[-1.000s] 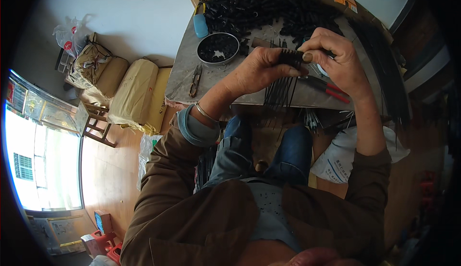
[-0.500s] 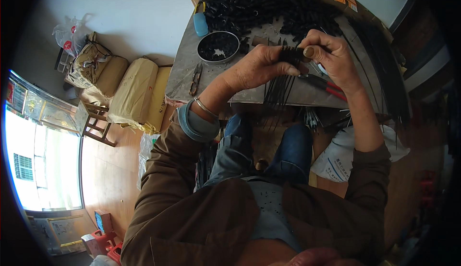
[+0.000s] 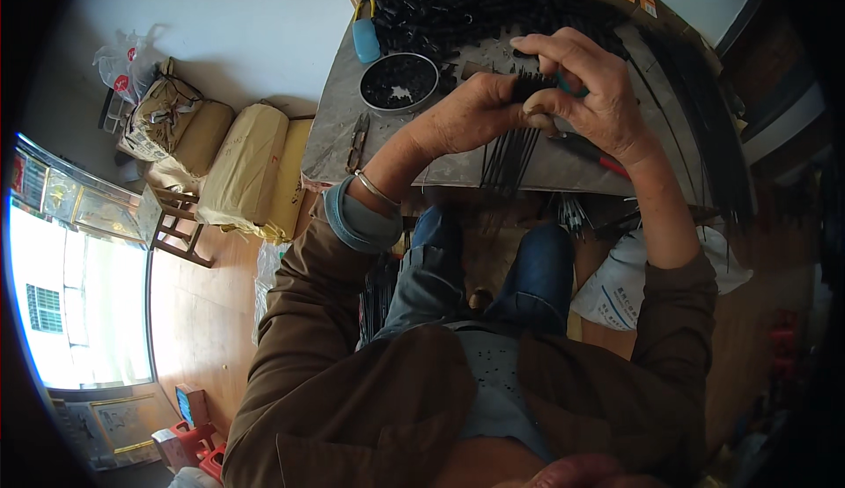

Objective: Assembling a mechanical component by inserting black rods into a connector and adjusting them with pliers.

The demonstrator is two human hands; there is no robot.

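Observation:
Over the table's front part, my left hand point(image 3: 475, 117) is closed round a bundle of thin black rods point(image 3: 510, 161). Their upper ends stick up past my fingers, and the long ends hang down over the table edge. Close on the right is my right hand point(image 3: 598, 92), its index finger stretched out and its thumb bent apart from it, by the top of the bundle. Whether that thumb touches the rods I cannot tell. Left of my hands stands a round metal bowl point(image 3: 435, 101) of small black pieces. Pliers point(image 3: 357, 143) lie in front of it.
A heap of black tubular parts point(image 3: 502, 13) covers the back of the grey table point(image 3: 330, 140). Long black strips point(image 3: 704, 118) lie along its right side. A red-handled tool point(image 3: 613, 166) is under my right wrist. Wrapped packages point(image 3: 249, 162) and a wooden stool point(image 3: 180, 224) stand left.
My right hand has moved slightly left and lifted its index finger away from its thumb. My left hand still grips the rods, with their upper ends now more exposed.

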